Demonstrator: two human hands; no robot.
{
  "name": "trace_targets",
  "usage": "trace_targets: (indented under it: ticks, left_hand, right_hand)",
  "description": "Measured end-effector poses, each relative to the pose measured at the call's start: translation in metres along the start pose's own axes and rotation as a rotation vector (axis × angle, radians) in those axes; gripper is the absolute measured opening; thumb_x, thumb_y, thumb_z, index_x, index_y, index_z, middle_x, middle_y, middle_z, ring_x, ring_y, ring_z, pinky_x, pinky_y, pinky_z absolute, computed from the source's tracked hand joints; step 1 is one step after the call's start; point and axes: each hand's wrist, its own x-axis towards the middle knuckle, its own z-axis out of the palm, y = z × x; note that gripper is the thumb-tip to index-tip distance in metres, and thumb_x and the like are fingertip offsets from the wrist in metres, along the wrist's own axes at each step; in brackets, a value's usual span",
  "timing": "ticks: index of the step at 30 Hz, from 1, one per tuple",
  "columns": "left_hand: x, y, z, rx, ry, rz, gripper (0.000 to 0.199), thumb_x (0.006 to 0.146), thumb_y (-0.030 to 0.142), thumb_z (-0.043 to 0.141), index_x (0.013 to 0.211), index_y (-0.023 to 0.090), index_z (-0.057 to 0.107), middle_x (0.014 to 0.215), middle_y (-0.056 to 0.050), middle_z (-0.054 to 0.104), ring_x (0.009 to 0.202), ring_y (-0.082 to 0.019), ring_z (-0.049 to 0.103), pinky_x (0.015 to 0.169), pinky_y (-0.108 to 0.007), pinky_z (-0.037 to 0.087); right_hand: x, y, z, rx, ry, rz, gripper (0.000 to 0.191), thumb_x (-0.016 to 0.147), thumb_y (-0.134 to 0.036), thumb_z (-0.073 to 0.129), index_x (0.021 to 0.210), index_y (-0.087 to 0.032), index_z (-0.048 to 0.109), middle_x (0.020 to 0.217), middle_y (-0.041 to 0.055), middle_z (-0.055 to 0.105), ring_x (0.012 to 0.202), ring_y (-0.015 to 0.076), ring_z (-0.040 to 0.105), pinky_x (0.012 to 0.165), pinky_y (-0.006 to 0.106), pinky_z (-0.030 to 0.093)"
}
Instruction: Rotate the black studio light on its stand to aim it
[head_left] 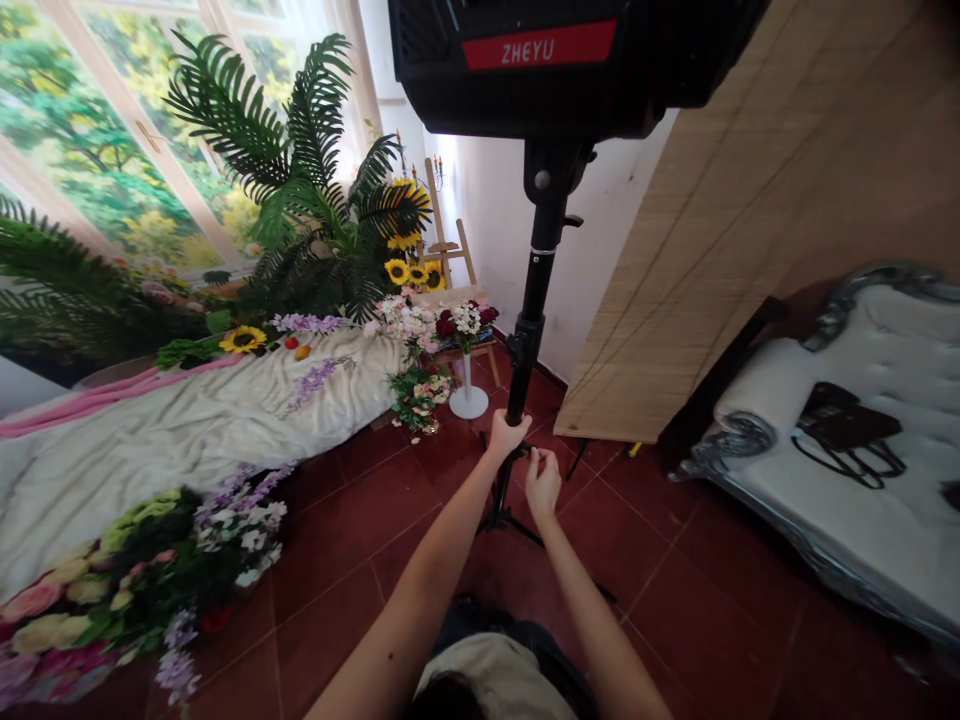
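- Big fake flower pile [142, 580] on the red tile floor [337, 620], far left of the black light stand [529, 325]: roses, greenery, and some lilac sprays.
- Next to that, also left of the stand, there's a cream draped cloth [202, 425] with a pink fabric strip [97, 392] along its far edge. A fake palm [307, 180] and sunflowers [407, 258] rise behind it.
- Just left of the stand, a bouquet [465, 322] sits on a white pedestal [469, 400], with a wooden easel [450, 235] behind it.
- Left hand [508, 435] is wrapped snugly around the stand's pole, a nice firm grip. Steadying it there looks like the right way to keep it from wobbling.
- Right hand [543, 487] sits just below, fingertips in a narrow pinch at the pole. Can't tell if there's a knob in there. Small, slow finger moves seem smartest here.
- Up top, the stand carries a black ZHEYU light head [555, 60].
- Right of the stand: a woven panel [675, 250], then a white tufted sofa [840, 340] with a dark handbag [847, 418] on it.
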Motion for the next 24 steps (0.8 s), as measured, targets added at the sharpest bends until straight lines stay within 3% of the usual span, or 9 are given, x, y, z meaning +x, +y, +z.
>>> trace_targets:
  ticks: [4,9,19,24]
  left_hand:
    - [0.001,-0.004,0.001,-0.009,0.005,0.013,0.027,0.061,0.029,0.066,0.052,0.017,0.043,0.047,0.005,0.043,0.044,-0.006,0.040,0.044,-0.018,0.033]
    - [0.000,-0.004,0.002,-0.015,0.044,-0.031,0.026,0.058,0.030,0.069,0.054,0.016,0.047,0.048,0.005,0.045,0.044,-0.006,0.042,0.044,-0.018,0.034]
    - [-0.001,-0.009,0.001,0.023,0.036,0.030,0.023,0.065,0.029,0.061,0.054,0.016,0.046,0.048,0.004,0.045,0.045,-0.007,0.042,0.044,-0.018,0.033]
    - [-0.008,-0.005,0.005,0.016,0.092,0.026,0.023,0.063,0.030,0.063,0.054,0.016,0.047,0.049,0.004,0.045,0.045,-0.006,0.040,0.046,-0.018,0.033]
  right_hand:
    - [-0.004,-0.009,0.004,0.068,-0.001,0.118,0.042,0.089,-0.055,0.029,0.092,-0.018,0.049,0.086,0.0102,0.063,0.077,0.0212,0.059,0.068,0.029,0.040]
    - [0.000,-0.006,0.000,0.096,-0.041,0.051,0.041,0.089,-0.056,0.030,0.088,-0.019,0.048,0.087,0.0102,0.061,0.080,0.0207,0.057,0.072,0.030,0.041]
    - [0.009,0.006,-0.006,-0.127,-0.186,0.097,0.048,0.087,-0.060,0.028,0.092,-0.018,0.050,0.075,0.0092,0.065,0.063,0.0215,0.060,0.054,0.027,0.033]
    - [0.006,-0.004,-0.001,-0.082,-0.121,0.218,0.047,0.086,-0.063,0.027,0.084,-0.020,0.048,0.070,0.0098,0.066,0.064,0.0236,0.062,0.054,0.028,0.034]
